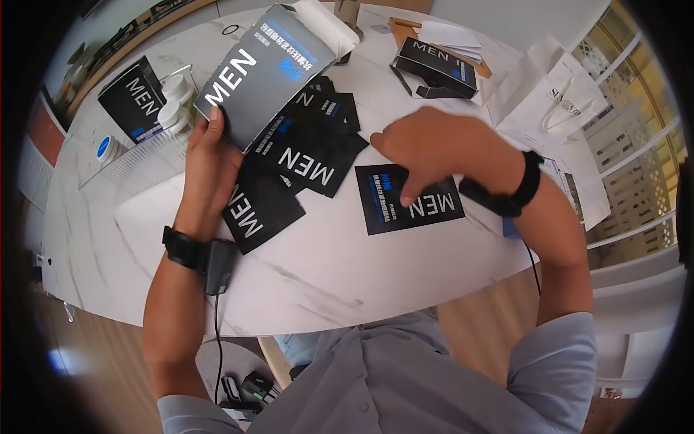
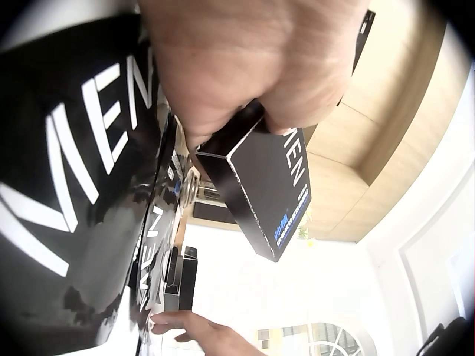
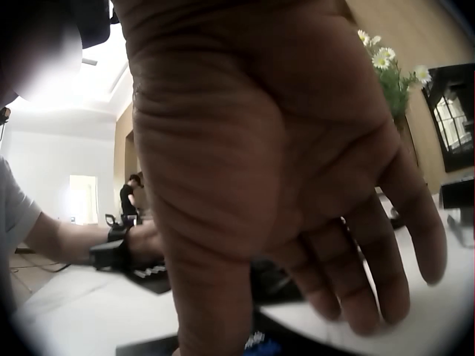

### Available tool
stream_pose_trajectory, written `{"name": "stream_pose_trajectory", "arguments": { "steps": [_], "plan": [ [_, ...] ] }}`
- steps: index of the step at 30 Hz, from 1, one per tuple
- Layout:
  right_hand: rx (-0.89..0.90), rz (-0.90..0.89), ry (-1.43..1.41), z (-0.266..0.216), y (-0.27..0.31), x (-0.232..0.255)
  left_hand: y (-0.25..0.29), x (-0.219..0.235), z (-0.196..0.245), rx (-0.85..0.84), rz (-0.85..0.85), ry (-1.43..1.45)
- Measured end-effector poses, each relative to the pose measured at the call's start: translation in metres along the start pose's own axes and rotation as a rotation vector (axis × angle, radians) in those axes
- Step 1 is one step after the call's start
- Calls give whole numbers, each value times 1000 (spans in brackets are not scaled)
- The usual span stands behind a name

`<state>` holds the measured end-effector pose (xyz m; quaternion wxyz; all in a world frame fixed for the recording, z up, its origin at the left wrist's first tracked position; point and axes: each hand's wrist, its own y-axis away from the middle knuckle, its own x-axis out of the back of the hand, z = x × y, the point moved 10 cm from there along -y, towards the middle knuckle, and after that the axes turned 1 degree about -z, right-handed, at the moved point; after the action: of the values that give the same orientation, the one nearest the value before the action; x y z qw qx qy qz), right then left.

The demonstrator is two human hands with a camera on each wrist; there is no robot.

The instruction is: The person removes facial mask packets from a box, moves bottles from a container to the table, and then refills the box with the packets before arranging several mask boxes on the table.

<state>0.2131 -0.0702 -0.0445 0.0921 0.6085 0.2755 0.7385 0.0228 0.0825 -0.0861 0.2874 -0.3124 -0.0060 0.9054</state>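
Note:
My left hand point(image 1: 211, 163) grips the near end of a black MEN box point(image 1: 271, 79), thumb on its printed face. The box is tilted above the table, with a white flap point(image 1: 329, 25) standing out at its far end. In the left wrist view, the box point(image 2: 271, 182) sticks out from between thumb and fingers. Below it lie several black MEN sachets point(image 1: 311, 155) in an overlapping pile. My right hand point(image 1: 444, 148) hovers over a single sachet point(image 1: 376, 210) to the right, thumb overlapping its print. In the right wrist view, the fingers point(image 3: 382, 259) are extended and spread.
Another MEN box point(image 1: 437, 69) lies at the back, near papers point(image 1: 452, 36). A third box point(image 1: 134, 98) stands at left beside white-capped bottles point(image 1: 173, 116), a small jar point(image 1: 110, 148) and a clear ribbed tray point(image 1: 137, 168). A white paper bag point(image 1: 546, 94) stands at right.

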Motion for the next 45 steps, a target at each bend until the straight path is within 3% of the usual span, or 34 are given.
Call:
{"name": "stream_pose_trajectory", "arguments": {
  "steps": [2, 7, 11, 14, 16, 19, 22, 23, 26, 27, 31, 36, 40, 45],
  "plan": [
    [59, 195, 23, -3, 3, -5, -1, -2, -1, 0, -25, 10],
    [9, 117, -271, 14, 5, -15, -3, -1, -4, 7, -3, -17],
    [165, 36, -357, 22, -8, -18, -3, 4, -4, 3, 25, -23],
    [184, 150, -366, 41, 5, 33, -2, 2, -3, -3, 24, -15],
    [114, 442, -557, 69, 31, 76, -1, 0, -2, 11, 12, -11],
    [166, 952, -749, 113, 66, 118, -2, 0, -3, 13, 10, 2],
    [198, 1069, -1215, 139, 70, 116, -2, 0, -2, -1, 20, 12],
    [292, 1079, -1273, 147, 75, 114, -1, -1, -2, -4, 22, 15],
    [165, 1447, -1410, 182, 69, 88, -3, 3, -5, -4, 15, 3],
    [286, 1492, -1482, 176, 61, 89, -3, 2, -5, -2, 14, -2],
    [385, 1554, -1522, 155, 33, 92, -2, -2, -2, -16, 2, -22],
    [316, 1516, -1620, 137, 2, 88, -1, -2, -2, -23, 5, -30],
    [412, 1496, -1640, 124, -10, 85, 0, -4, -1, -11, 13, -32],
    [349, 1476, -1626, 119, -15, 83, 0, -3, 0, -12, 8, -23]
  ]
}}
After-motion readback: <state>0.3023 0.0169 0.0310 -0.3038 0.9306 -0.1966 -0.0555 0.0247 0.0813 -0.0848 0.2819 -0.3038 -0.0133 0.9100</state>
